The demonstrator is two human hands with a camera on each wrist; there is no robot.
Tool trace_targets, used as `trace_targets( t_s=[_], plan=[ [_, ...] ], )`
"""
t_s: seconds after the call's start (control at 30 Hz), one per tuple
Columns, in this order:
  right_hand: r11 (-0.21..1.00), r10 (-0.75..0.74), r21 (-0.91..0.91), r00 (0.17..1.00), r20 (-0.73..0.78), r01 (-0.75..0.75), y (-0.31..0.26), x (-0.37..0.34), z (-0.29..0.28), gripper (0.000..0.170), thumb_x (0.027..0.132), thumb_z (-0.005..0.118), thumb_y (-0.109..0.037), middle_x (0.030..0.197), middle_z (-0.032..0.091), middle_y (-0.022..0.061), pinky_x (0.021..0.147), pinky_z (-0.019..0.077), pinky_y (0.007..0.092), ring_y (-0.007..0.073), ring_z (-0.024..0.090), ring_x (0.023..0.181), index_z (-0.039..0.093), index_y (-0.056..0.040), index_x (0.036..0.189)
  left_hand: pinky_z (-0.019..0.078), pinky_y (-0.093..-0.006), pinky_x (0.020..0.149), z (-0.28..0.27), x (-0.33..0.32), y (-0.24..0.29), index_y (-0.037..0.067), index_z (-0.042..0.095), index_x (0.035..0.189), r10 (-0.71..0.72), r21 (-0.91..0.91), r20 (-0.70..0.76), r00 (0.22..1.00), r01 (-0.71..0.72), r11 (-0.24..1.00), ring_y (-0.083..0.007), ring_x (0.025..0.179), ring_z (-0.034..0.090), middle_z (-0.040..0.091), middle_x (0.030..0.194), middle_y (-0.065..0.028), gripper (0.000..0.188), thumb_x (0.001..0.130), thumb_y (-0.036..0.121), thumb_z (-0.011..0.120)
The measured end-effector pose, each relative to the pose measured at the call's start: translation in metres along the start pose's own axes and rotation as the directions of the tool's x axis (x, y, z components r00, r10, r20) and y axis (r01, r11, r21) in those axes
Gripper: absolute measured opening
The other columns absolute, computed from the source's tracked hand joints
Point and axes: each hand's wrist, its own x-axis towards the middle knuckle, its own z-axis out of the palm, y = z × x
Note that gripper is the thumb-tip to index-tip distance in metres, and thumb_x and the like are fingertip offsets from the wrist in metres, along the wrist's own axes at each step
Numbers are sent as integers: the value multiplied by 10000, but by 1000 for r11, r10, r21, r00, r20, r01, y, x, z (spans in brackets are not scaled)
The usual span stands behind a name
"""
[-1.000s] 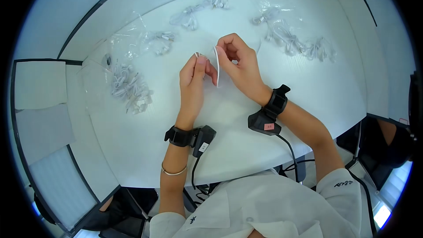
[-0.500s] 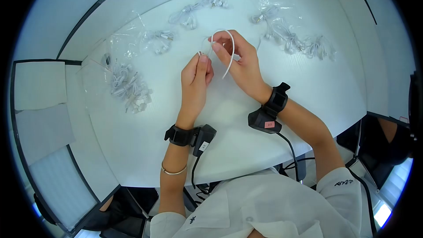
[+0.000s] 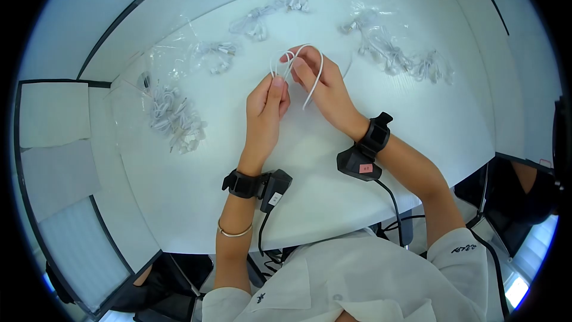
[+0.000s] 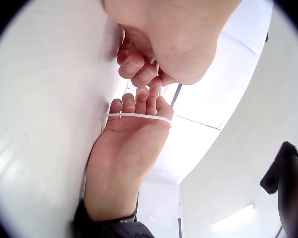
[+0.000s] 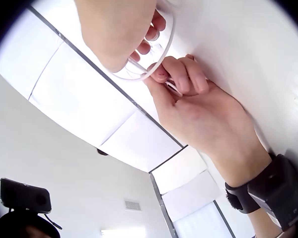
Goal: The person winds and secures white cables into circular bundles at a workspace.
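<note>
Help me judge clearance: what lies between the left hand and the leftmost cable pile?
Bare tabletop separates the left hand from the cable pile, in head view.

We see a white short-sleeved shirt [image 3: 357, 274] with dark squiggly marks [image 3: 463, 249] on the right sleeve. Around each wrist we find a black strap [image 3: 243, 185] bearing an angular black box [image 3: 357, 164] and black cable [image 3: 390, 200]; the left box [image 3: 276, 189] has a white label [image 3: 274, 198], the right a pinkish-red label [image 3: 366, 168]. A thin metallic bangle [image 3: 235, 234] circles the left forearm.

A thin white cable [image 3: 322, 64] curves in loops above the table [image 3: 322, 203].
</note>
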Motion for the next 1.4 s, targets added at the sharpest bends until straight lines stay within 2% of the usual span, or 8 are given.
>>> trace_targets(
  t_s=[0.03, 0.43, 0.53, 0.63, 0.73, 0.93, 1.1, 1.4],
  plan=[
    [995, 5, -98, 998, 64, 1, -4, 0, -3, 196, 940, 433, -159, 731, 511, -8, 596, 367, 197, 43, 417, 652, 549, -1, 956, 227, -189, 438, -1, 0, 0, 89, 402, 704, -5, 2, 12, 1000, 5, 1000, -33, 496, 283, 328, 579, 50, 332, 973, 283, 394],
    [971, 157, 140, 960, 231, -192, -20, -2, 4, 324, 979, 389, -267, 790, 573, 29, 610, 423, 201, 63, 520, 602, 565, 1, 1031, 199, -194, 447, 2, -1, 3, 87, 406, 715, -21, -39, 32, 999, 23, 999, -31, 515, 274, 337, 623, 55, 323, 975, 277, 391],
    [973, 123, 165, 968, 220, -162, -14, -3, 5, 335, 974, 404, -286, 816, 586, 34, 602, 456, 212, 64, 548, 646, 555, 4, 1048, 205, -190, 452, 4, 0, 4, 79, 421, 731, -5, -35, 15, 1000, 6, 999, -30, 524, 279, 345, 638, 54, 318, 975, 281, 392],
    [996, 91, -16, 966, 242, -90, -13, 0, 2, 339, 966, 425, -297, 857, 593, 42, 630, 489, 229, 75, 569, 717, 547, 8, 1048, 211, -185, 456, 2, -1, 4, 70, 436, 748, -36, -101, 12, 999, 37, 994, -28, 531, 284, 351, 647, 55, 317, 976, 285, 391],
    [982, 145, 75, 948, 283, -173, -20, -1, 4, 326, 963, 435, -284, 893, 599, 43, 682, 482, 238, 79, 555, 764, 555, 12, 1028, 213, -183, 457, 4, -1, 6, 69, 439, 749, -69, -66, -15, 997, 68, 996, -26, 534, 288, 351, 651, 55, 321, 977, 290, 391],
    [995, 81, 48, 981, 174, -90, -16, 2, 3, 307, 955, 449, -257, 874, 598, 25, 672, 436, 214, 67, 523, 724, 585, 19, 949, 210, -187, 453, 2, 0, 1, 85, 411, 727, -12, -54, 5, 1000, 13, 998, -29, 528, 279, 347, 642, 52, 322, 973, 292, 400],
    [989, 144, 12, 984, 104, -146, -19, 1, -2, 199, 916, 519, -201, 679, 439, -42, 538, 299, 213, 37, 335, 601, 566, -43, 1026, 213, -196, 450, 2, 1, 10, 84, 391, 714, -38, -165, -159, 987, 12, 986, -45, 499, 272, 326, 594, 29, 316, 971, 267, 385],
    [999, -43, -9, 992, 117, 44, -18, 1, 2, 162, 883, 566, -131, 922, 613, -4, 679, 404, 205, 66, 512, 797, 592, -33, 1009, 208, -187, 432, 1, 2, 4, 71, 430, 742, -43, -171, -184, 982, 11, 985, -26, 504, 274, 350, 621, 42, 302, 971, 265, 404]
  ],
)
